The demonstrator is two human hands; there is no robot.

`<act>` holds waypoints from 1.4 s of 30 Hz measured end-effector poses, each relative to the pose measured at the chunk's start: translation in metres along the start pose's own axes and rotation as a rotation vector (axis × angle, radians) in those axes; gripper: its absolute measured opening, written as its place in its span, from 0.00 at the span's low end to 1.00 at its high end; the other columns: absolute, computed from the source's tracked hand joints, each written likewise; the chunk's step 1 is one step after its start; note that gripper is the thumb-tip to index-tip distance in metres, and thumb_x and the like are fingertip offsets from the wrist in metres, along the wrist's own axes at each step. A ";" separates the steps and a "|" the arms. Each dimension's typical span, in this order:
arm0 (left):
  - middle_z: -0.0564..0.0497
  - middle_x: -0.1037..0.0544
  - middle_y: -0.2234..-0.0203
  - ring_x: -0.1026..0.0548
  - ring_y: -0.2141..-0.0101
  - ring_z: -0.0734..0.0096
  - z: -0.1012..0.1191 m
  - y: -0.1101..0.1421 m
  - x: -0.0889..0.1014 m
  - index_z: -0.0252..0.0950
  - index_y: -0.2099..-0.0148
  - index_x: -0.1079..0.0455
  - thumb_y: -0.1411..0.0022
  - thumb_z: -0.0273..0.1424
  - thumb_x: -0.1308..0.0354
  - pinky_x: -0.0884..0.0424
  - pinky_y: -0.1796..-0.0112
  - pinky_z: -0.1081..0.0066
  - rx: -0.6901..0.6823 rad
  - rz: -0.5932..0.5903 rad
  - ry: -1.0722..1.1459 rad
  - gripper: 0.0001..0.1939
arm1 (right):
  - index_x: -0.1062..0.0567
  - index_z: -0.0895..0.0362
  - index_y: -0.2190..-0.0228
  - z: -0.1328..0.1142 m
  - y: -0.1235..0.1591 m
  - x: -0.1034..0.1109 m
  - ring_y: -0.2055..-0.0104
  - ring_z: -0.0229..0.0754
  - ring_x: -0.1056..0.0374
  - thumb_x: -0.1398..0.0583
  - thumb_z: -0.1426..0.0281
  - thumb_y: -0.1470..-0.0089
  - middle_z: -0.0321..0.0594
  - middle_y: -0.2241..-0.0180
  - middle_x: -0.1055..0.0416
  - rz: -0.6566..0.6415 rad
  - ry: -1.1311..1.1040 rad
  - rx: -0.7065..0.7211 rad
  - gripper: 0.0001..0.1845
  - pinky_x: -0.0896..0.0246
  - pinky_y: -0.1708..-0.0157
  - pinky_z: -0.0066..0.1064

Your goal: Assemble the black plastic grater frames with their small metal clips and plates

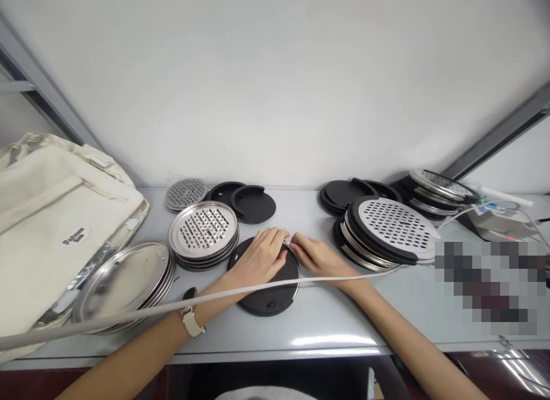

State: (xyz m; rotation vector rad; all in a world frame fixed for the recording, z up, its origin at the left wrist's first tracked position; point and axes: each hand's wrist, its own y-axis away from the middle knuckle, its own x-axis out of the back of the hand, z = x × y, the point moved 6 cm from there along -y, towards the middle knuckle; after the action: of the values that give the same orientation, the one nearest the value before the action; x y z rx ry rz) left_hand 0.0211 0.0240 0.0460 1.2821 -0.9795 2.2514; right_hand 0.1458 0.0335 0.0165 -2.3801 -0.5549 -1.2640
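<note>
Left hand (grip hidden from me) covered black disc; right hand pinched metal rim; uneven pressure risked slippage.

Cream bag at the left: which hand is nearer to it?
Left. The left hand is over the black disc, right of the cream bag; the right hand is farther right, at the disc's edge.

Soft, fairly bright light covers the wall; white glare streaks the table near its front edge. Edges look stretched; pixelation masks a patch at right.
</note>
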 end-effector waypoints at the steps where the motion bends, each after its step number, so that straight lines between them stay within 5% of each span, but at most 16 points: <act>1: 0.47 0.32 0.60 0.32 0.58 0.63 0.000 0.000 0.000 0.36 0.53 0.41 0.37 0.25 0.53 0.35 0.55 0.61 0.003 0.004 -0.005 0.10 | 0.40 0.55 0.67 0.001 0.000 0.000 0.78 0.36 0.42 0.56 0.65 0.37 0.33 0.77 0.38 0.005 0.000 -0.004 0.11 0.52 0.75 0.27; 9: 0.49 0.31 0.63 0.32 0.60 0.66 -0.003 -0.001 0.000 0.36 0.56 0.40 0.33 0.23 0.61 0.36 0.56 0.64 0.008 -0.015 0.056 0.10 | 0.40 0.54 0.68 -0.001 0.000 0.002 0.76 0.35 0.43 0.55 0.64 0.37 0.32 0.77 0.40 0.037 -0.079 -0.002 0.10 0.50 0.74 0.26; 18: 0.50 0.31 0.64 0.32 0.60 0.68 -0.009 -0.003 0.004 0.36 0.59 0.38 0.34 0.23 0.58 0.36 0.55 0.65 0.020 0.085 0.160 0.08 | 0.40 0.55 0.69 -0.001 0.000 0.004 0.77 0.35 0.43 0.55 0.63 0.37 0.31 0.78 0.42 0.042 -0.030 -0.019 0.11 0.50 0.74 0.27; 22: 0.50 0.32 0.64 0.32 0.59 0.68 -0.008 -0.003 0.007 0.37 0.59 0.38 0.34 0.23 0.58 0.35 0.55 0.66 0.017 0.106 0.189 0.09 | 0.39 0.56 0.60 0.001 0.002 0.010 0.77 0.37 0.42 0.53 0.62 0.38 0.31 0.79 0.41 0.089 0.026 -0.032 0.11 0.49 0.75 0.27; 29: 0.51 0.32 0.63 0.31 0.59 0.71 -0.002 -0.003 0.009 0.37 0.57 0.39 0.33 0.23 0.59 0.33 0.56 0.68 -0.032 0.116 0.267 0.09 | 0.35 0.55 0.62 -0.014 0.002 0.016 0.61 0.43 0.39 0.49 0.67 0.40 0.43 0.64 0.37 0.212 0.056 0.146 0.07 0.42 0.59 0.34; 35: 0.50 0.33 0.66 0.32 0.63 0.68 -0.005 -0.001 0.010 0.36 0.61 0.41 0.34 0.26 0.57 0.33 0.60 0.66 0.066 0.132 0.047 0.05 | 0.33 0.55 0.64 -0.009 -0.001 0.015 0.60 0.43 0.38 0.52 0.70 0.39 0.43 0.65 0.36 0.226 -0.031 0.135 0.08 0.40 0.58 0.36; 42: 0.51 0.34 0.70 0.33 0.68 0.68 -0.005 0.002 0.008 0.37 0.65 0.41 0.38 0.32 0.50 0.34 0.67 0.68 0.116 0.012 -0.139 0.05 | 0.29 0.55 0.64 -0.002 -0.004 0.013 0.61 0.43 0.34 0.50 0.67 0.39 0.44 0.65 0.30 0.227 -0.176 0.064 0.11 0.37 0.58 0.36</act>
State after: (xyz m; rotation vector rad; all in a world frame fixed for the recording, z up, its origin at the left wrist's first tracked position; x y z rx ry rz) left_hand 0.0128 0.0258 0.0500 1.5039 -0.9175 2.2826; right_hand 0.1498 0.0380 0.0291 -2.4339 -0.3562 -0.9335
